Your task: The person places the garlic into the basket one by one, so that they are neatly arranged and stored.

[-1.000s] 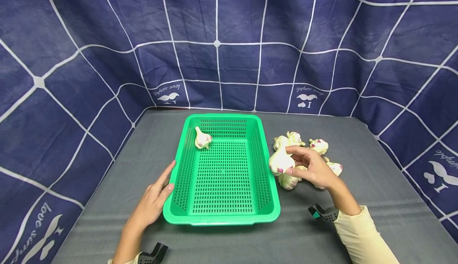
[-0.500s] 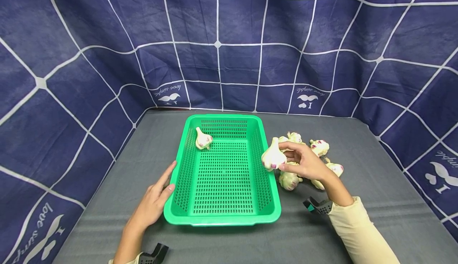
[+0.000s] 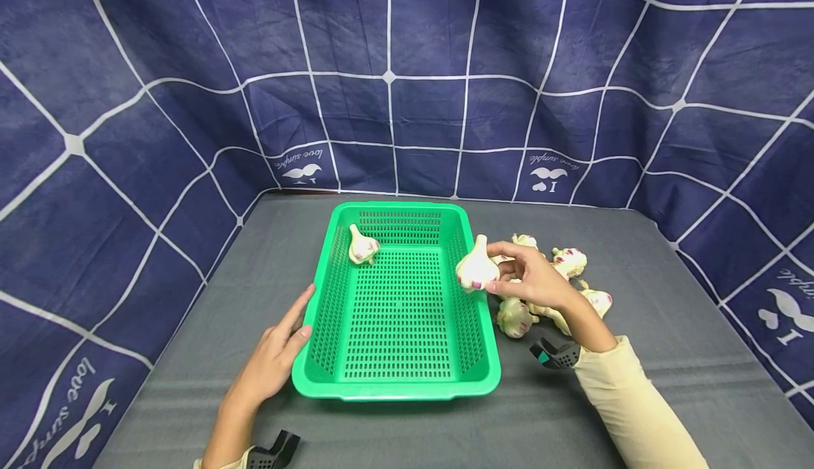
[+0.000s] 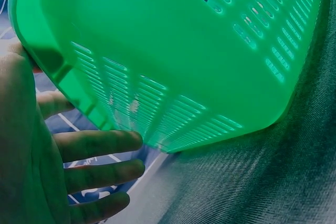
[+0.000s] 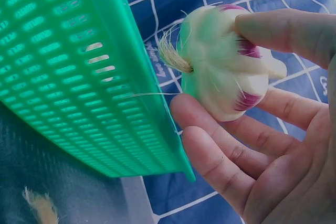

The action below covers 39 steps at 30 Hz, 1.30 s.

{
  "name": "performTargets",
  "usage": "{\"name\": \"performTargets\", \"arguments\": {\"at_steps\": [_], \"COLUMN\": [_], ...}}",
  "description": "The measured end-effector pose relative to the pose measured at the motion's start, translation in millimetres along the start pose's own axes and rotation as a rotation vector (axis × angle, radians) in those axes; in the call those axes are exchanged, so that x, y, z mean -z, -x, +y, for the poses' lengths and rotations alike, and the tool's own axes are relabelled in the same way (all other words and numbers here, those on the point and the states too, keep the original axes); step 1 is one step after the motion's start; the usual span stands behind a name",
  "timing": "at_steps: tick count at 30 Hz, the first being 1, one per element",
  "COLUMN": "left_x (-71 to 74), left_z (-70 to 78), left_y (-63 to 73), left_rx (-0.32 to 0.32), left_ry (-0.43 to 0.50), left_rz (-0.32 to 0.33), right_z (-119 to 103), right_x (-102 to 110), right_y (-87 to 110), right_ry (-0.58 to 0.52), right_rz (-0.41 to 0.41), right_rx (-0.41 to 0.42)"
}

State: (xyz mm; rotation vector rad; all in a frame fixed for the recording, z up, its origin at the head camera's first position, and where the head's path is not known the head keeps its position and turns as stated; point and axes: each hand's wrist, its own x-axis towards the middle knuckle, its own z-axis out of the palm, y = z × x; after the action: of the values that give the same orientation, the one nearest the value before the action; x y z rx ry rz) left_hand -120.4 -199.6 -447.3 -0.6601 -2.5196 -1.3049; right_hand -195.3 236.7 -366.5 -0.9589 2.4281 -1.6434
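My right hand [image 3: 533,276] pinches a garlic bulb [image 3: 477,265] by its side, stem up, over the right rim of a green plastic basket [image 3: 396,388]. In the right wrist view this bulb [image 5: 226,61] shows its root tuft and purple patches, held between thumb and fingers. Another garlic bulb [image 3: 363,247] sits inside the basket at its far left corner. My left hand [image 3: 270,359] rests at the basket's left rim, fingers extended. From the left wrist view, its fingers [image 4: 100,145] lie straight along the outside of the slotted wall.
Several garlic bulbs lie in a loose group right of the basket, among them a near one [image 3: 514,318] and a far right one [image 3: 569,262]. Grey cloth [image 3: 381,434] covers the table. A blue curtain [image 3: 426,116] with white lines stands behind and at both sides.
My right hand has carried the garlic bulb left and slightly away from me, from above the group to over the basket's right rim. The left hand stays where it was.
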Motion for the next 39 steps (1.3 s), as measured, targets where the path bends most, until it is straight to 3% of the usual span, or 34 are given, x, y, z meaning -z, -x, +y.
{"name": "performTargets", "arguments": {"at_steps": [8,18,27,39], "left_x": [-0.1,0.7,1.2,1.5], "left_z": [-0.6,0.5,0.3,0.2], "left_y": [0.4,0.4,0.0,-0.2], "left_rx": [0.006,-0.002,-0.001,0.007], "left_ry": [0.0,0.007,0.004,0.006], "left_rz": [0.0,-0.006,-0.005,-0.008], "right_z": [-3,-4,-4,-7], "right_x": [-2,-3,-3,-12], "right_y": [-14.6,-28.3,-39.6,-57.3], "right_ry": [-0.013,0.008,-0.001,0.121], "right_rz": [-0.039,-0.048,-0.062,-0.043], "right_rx": [0.008,-0.065,-0.05,-0.08]}}
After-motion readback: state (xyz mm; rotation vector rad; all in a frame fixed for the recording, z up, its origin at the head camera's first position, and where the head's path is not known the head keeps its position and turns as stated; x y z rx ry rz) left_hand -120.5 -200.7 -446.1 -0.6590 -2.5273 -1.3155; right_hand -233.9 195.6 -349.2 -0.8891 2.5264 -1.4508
